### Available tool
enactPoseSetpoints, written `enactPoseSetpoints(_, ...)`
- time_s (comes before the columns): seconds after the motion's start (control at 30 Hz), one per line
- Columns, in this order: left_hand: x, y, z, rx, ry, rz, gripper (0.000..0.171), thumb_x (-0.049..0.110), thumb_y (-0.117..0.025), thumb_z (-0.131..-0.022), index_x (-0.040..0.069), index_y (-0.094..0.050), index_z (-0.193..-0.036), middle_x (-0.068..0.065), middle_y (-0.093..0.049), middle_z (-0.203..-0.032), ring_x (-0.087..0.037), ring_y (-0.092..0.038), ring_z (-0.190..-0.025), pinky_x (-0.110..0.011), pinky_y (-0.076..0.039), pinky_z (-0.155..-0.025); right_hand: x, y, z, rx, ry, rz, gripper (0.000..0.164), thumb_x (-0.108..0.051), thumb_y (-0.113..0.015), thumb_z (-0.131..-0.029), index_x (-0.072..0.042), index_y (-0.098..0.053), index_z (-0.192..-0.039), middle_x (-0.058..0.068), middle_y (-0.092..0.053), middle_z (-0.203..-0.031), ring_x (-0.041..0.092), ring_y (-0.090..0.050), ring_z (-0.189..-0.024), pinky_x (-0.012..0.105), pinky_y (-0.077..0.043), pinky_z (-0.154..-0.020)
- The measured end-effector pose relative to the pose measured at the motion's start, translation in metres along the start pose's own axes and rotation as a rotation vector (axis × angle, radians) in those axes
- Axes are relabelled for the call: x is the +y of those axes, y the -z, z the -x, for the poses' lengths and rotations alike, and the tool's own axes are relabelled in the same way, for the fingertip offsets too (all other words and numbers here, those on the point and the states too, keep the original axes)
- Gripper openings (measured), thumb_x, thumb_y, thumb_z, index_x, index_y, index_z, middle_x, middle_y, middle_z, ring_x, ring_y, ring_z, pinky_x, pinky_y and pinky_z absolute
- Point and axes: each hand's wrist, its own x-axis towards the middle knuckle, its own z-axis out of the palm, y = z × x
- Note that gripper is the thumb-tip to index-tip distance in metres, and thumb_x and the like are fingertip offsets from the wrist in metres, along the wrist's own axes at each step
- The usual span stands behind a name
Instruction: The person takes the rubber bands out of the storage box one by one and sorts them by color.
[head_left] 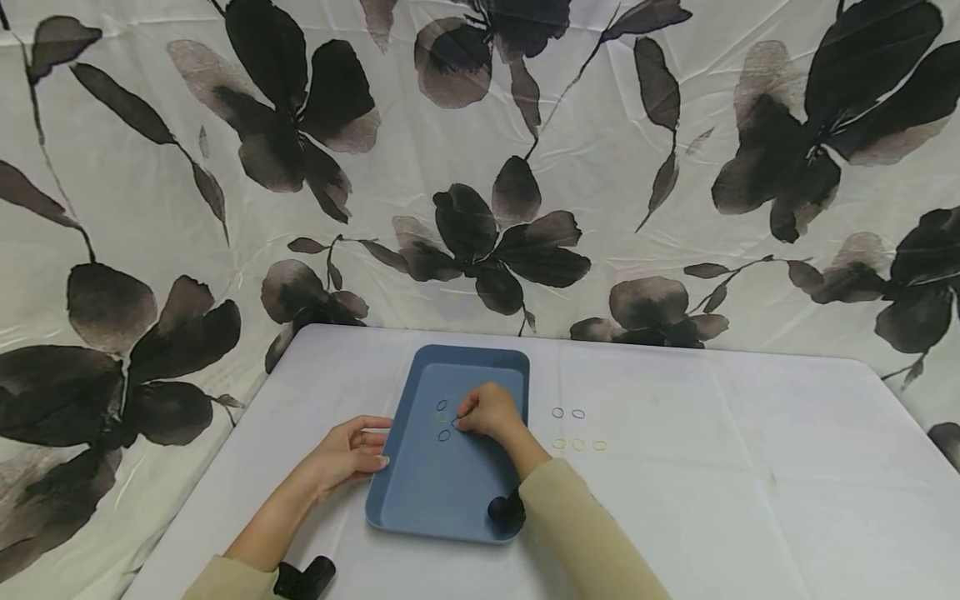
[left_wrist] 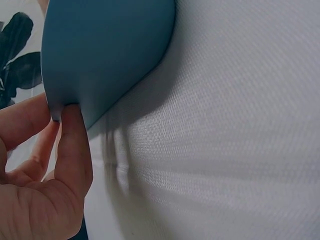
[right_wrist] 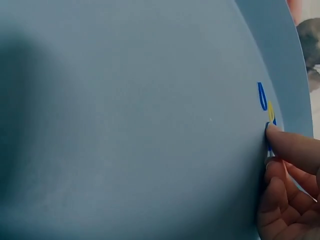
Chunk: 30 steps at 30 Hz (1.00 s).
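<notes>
My left hand [head_left: 348, 454] grips the left rim of a shallow blue-grey tray [head_left: 420, 508]; in the left wrist view, fingers [left_wrist: 72, 150] lie on both sides of the rim. Over the tray, my right hand [head_left: 491, 410] pinches a small thin blue loop [right_wrist: 269, 146] between thumb and fingers, close to the tray floor. Beside those fingertips, another blue loop [right_wrist: 261, 95] and a yellow loop [right_wrist: 271, 110] lie on the tray. A further blue loop [head_left: 444, 435] lies nearer to me in the head view. The curled fingers partly hide the pinched loop.
On the white table [head_left: 712, 500], right of the tray, two blue loops sit in a row, one of them a blue loop [head_left: 558, 412]. Nearer to me is a row of three yellow loops, including a yellow loop [head_left: 577, 445]. A floral cloth [head_left: 465, 150] hangs behind the table.
</notes>
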Motion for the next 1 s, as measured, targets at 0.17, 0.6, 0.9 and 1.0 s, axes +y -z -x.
enactPoseSetpoints(0.17, 0.000, 0.000, 0.000, 0.015, -0.002, 0.000, 0.063, -0.009, -0.065, -0.079, -0.011, -0.035, -0.134, -0.018, -0.056, -0.109, -0.012, -0.058, -0.083, -0.026, -0.051, -0.069, -0.002, 0.000, 0.003, -0.013, 0.094, 0.143, 0.017, -0.006, -0.076, -0.074, -0.004, -0.064, -0.062, -0.002, -0.054, -0.057, 0.009, -0.044, -0.052, 0.019, -0.035, -0.049)
enactPoseSetpoints(0.6, -0.003, 0.001, 0.000, 0.006, -0.020, -0.008, 0.063, -0.009, -0.065, -0.079, -0.011, -0.035, -0.134, -0.019, -0.056, -0.110, -0.013, -0.059, -0.085, -0.026, -0.051, -0.069, -0.004, 0.007, 0.005, -0.160, 0.074, -0.017, 0.018, 0.000, -0.064, -0.085, 0.001, -0.060, -0.067, 0.001, -0.051, -0.062, 0.012, -0.045, -0.056, 0.021, -0.037, -0.051)
enactPoseSetpoints(0.9, -0.003, 0.000, 0.000, 0.030, -0.006, -0.025, 0.062, -0.011, -0.064, -0.079, -0.010, -0.035, -0.134, -0.020, -0.056, -0.111, -0.013, -0.059, -0.084, -0.027, -0.051, -0.069, 0.000, 0.018, 0.003, -0.108, -0.001, -0.236, 0.010, 0.003, -0.068, -0.080, 0.004, -0.064, -0.072, 0.005, -0.058, -0.059, 0.013, -0.055, -0.053, 0.028, -0.051, -0.054)
enactPoseSetpoints(1.0, -0.003, 0.000, 0.000, 0.032, -0.006, -0.030, 0.061, -0.010, -0.063, -0.080, -0.010, -0.035, -0.134, -0.021, -0.055, -0.112, -0.015, -0.059, -0.086, -0.027, -0.051, -0.070, -0.001, 0.020, 0.003, -0.106, -0.041, -0.313, 0.005, 0.004, -0.069, -0.080, 0.007, -0.066, -0.077, 0.006, -0.060, -0.062, 0.013, -0.057, -0.054, 0.028, -0.052, -0.056)
